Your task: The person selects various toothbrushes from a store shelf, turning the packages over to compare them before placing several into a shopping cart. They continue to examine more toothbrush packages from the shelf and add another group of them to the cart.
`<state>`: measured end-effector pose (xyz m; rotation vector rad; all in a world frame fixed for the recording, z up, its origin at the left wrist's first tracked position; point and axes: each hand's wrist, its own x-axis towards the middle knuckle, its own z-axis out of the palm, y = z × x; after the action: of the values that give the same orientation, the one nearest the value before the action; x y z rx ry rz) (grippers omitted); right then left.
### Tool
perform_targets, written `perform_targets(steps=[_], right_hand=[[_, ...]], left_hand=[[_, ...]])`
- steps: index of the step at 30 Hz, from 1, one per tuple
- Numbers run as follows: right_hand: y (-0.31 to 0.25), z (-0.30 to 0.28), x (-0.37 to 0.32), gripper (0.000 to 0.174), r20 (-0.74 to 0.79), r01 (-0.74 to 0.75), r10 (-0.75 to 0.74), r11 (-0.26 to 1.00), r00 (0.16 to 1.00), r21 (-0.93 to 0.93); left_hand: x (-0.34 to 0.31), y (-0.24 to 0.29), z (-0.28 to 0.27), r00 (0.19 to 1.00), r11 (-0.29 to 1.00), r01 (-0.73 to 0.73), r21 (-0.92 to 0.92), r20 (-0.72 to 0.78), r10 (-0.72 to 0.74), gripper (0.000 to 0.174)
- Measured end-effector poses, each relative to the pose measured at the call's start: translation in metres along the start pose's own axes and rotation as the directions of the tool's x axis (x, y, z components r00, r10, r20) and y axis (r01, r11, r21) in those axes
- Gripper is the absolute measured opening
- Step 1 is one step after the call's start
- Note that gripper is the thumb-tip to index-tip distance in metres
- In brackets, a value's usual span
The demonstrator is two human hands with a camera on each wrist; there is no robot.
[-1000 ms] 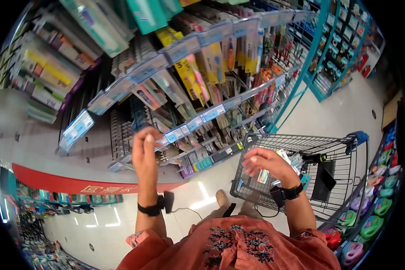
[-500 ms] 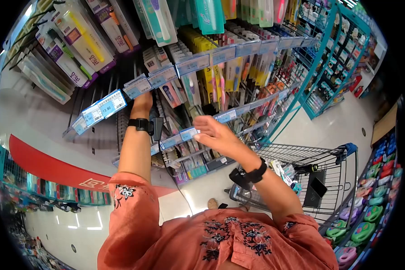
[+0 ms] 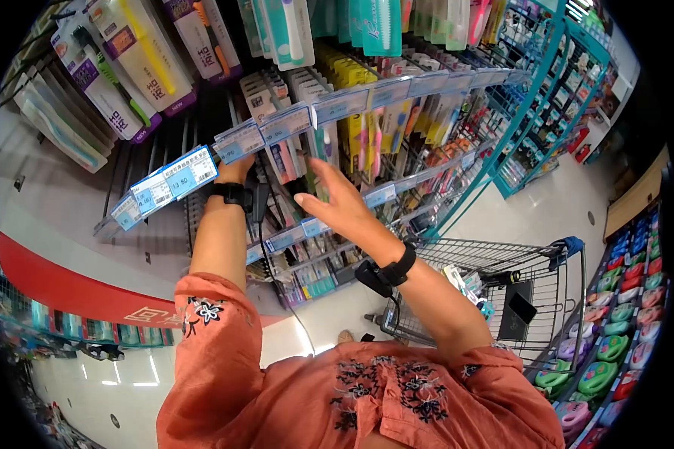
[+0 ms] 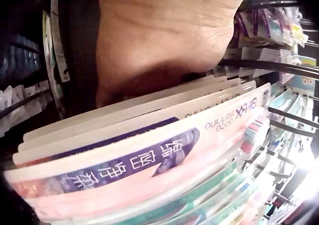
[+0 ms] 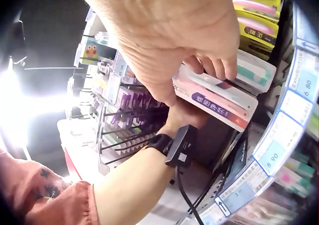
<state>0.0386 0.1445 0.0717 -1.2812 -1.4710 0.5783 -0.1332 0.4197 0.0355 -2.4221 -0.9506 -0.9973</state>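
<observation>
My left hand [image 3: 234,170] reaches in under the price-label rail [image 3: 286,123], its fingers hidden among the shelf hooks. In the left wrist view it lies close behind a row of pink-and-white toothbrush packs [image 4: 119,160] printed "Good Morning"; I cannot tell whether it grips one. My right hand [image 3: 344,203] is raised in front of the rack, thumb apart from the fingers. In the right wrist view its fingertips [image 5: 229,68] overlap the end of the front pink pack [image 5: 219,99], above the left wrist.
Purple-and-white toothbrush packs [image 3: 101,82] hang at upper left, yellow packs [image 3: 356,97] to the right. A wire shopping cart [image 3: 457,251] with several items and a black phone [image 3: 522,307] stands at right. A cable [image 3: 273,262] hangs from the left wrist camera.
Both hands were apart below the rack; the left has gone up and in under the label rail. My right hand has risen leftward from over the cart to the rack.
</observation>
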Motion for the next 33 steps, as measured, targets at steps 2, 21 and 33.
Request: perform_targets(steps=[2, 21, 33], right_hand=[[0.0, 0.005, 0.003, 0.076, -0.032, 0.015, -0.017, 0.999, 0.999, -0.051], [0.036, 0.034, 0.031, 0.074, -0.169, -0.024, 0.003, 0.992, 0.986, -0.126], [0.029, 0.02, 0.007, 0.074, -0.149, 0.1, -0.122, 0.984, 0.981, -0.15]], left_hand=[[0.0, 0.006, -0.005, 0.999, 0.993, 0.041, -0.108, 0.007, -0.041, 0.076], [0.012, 0.079, -0.05, 0.677, -0.514, 0.387, -0.765, 0.615, -0.405, 0.046], [-0.005, 0.134, -0.094, 0.701, -0.416, 0.335, -0.845, 0.519, -0.489, 0.046]])
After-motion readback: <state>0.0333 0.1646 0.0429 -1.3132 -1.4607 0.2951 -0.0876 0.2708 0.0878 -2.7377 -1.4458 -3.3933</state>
